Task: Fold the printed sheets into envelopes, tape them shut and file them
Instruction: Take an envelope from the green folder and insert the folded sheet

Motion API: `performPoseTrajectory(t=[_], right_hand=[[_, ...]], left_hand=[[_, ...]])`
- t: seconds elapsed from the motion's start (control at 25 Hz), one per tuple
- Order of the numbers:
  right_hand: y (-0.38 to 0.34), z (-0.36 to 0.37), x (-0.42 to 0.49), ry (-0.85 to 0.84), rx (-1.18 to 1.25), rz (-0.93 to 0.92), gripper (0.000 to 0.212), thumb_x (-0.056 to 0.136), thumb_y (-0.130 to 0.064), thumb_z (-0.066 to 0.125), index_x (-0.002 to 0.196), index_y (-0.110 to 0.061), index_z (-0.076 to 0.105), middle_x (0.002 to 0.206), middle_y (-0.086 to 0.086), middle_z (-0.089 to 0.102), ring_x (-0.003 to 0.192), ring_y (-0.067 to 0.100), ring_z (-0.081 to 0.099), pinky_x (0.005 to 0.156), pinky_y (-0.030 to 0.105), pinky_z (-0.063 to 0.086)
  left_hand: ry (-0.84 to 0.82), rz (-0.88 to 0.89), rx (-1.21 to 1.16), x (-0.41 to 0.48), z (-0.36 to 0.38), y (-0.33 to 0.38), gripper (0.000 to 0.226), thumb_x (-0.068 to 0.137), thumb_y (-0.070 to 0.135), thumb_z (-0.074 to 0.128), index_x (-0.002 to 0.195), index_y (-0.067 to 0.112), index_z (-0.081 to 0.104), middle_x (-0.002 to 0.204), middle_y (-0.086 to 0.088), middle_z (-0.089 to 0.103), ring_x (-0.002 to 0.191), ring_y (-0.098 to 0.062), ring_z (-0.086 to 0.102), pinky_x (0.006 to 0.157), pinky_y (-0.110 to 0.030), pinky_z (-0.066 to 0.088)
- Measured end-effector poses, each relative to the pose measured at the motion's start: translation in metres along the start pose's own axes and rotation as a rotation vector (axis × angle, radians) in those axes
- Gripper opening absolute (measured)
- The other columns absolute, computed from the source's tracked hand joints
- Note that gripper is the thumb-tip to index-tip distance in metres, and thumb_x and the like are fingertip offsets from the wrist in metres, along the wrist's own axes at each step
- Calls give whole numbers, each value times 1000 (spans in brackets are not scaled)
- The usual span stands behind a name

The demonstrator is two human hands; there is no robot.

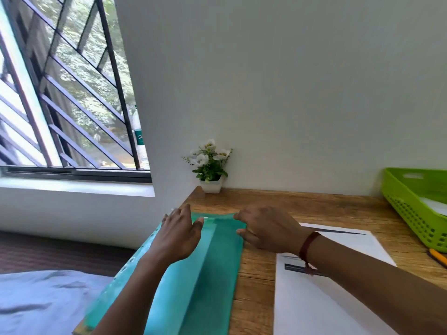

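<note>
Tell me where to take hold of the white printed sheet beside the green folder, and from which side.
Take the white printed sheet by its far right corner, coming from the green basket side. It lies flat on the wooden desk, so a corner probably peels up easiest; the right forearm crosses its middle.

One view alone covered the scene: a wide-angle camera worn on the person's head, at the near edge of the wooden desk (pixel 314 209). It faced forward and only slightly down, toward the far white wall (pixel 290 93), which filled most of the upper half. It sat close: both forearms entered from the near bottom edge, the left hand (pixel 179 234) and right hand (pixel 268 229) reaching mid-frame. The left side took in a barred window (pixel 60 93); the right edge cut off a green tray (pixel 411 201). Straight lines leaned toward the edges.
</note>
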State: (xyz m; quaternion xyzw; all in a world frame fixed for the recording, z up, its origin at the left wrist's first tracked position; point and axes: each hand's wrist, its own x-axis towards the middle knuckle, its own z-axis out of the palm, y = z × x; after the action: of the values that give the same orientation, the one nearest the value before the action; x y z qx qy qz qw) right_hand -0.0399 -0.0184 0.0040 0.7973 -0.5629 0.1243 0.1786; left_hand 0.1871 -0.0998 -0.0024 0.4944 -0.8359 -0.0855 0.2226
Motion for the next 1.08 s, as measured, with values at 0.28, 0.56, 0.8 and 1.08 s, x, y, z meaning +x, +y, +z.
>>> performPoseTrajectory(t=[0.28,0.56,0.8,1.08], right_hand=[[-19,35,59,-74,-44,44,41,92,-47,46,118,-17,57,111,4,62,103,22,56,79,38,52],[-16,55,85,71,-87,129,19,94,-28,47,94,-21,65,90,-1,57,80,17,55,62,31,49],[-7,47,106,145,-35,297,20,92,-33,57,105,-24,70,91,4,70,78,23,65,60,30,47],[-1,50,131,-132,322,400,12,78,-29,77,81,-27,67,76,-9,66,72,7,62,57,19,40]], left_hand=[[58,-249,-75,-9,6,-40,44,99,38,41,131,8,45,130,-17,53,122,-36,47,106,-44,32],[249,-411,-173,-10,4,-57,36,96,32,44,113,1,54,115,-22,62,109,-38,55,88,-38,41],[363,-393,-211,-10,2,-58,27,90,25,48,104,4,59,101,-20,67,98,-36,59,79,-36,43],[464,-388,-246,-8,0,-58,20,85,25,51,97,11,59,85,-18,69,85,-36,62,65,-31,36]])
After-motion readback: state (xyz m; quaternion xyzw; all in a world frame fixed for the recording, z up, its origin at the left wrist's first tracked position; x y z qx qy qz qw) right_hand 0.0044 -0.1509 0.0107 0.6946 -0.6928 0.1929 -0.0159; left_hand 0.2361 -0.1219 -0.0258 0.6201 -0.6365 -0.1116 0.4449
